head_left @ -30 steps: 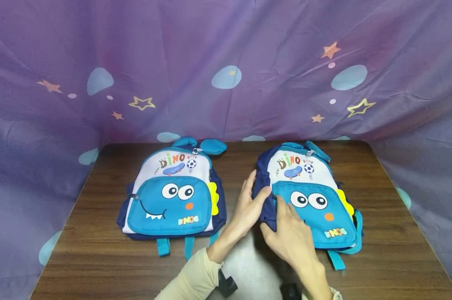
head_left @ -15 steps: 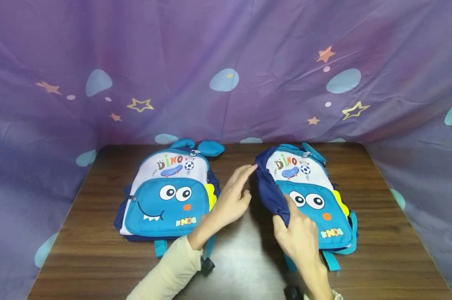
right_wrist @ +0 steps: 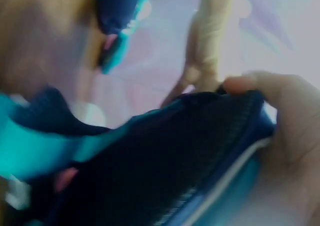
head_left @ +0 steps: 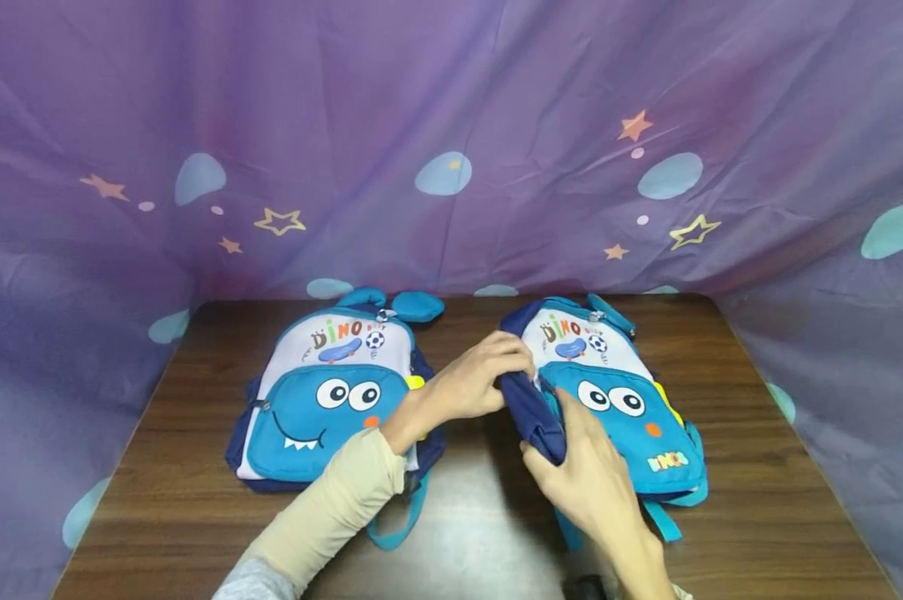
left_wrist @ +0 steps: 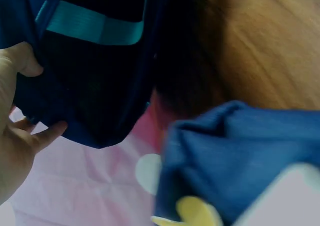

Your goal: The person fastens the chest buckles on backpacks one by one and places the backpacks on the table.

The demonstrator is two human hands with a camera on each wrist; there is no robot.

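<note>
On the right of the table, a blue and white dinosaur backpack [head_left: 609, 433] has its navy left side raised and creased. My left hand [head_left: 484, 375] grips that side from the left, near its middle. In the left wrist view, thumb and fingers lie on opposite faces of the navy fabric, and a teal strap [left_wrist: 95, 24] crosses the back. Lower down, my right hand [head_left: 589, 471] holds the same side near the bottom corner. The right wrist view is blurred; its thumb [right_wrist: 240, 84] presses the dark back panel [right_wrist: 150, 161]. Both hands hide parts of the front pocket's edge.
A matching backpack [head_left: 338, 342] lies face up to the left, partly behind my left forearm. Both bags rest on a brown wooden table [head_left: 751, 467]. A purple curtain [head_left: 346, 108] with stars and blobs hangs behind.
My left hand drew back from the right backpack's side, then came back and gripped it. My right hand closed on the lower corner and lifted that side. The left backpack stayed in place.
</note>
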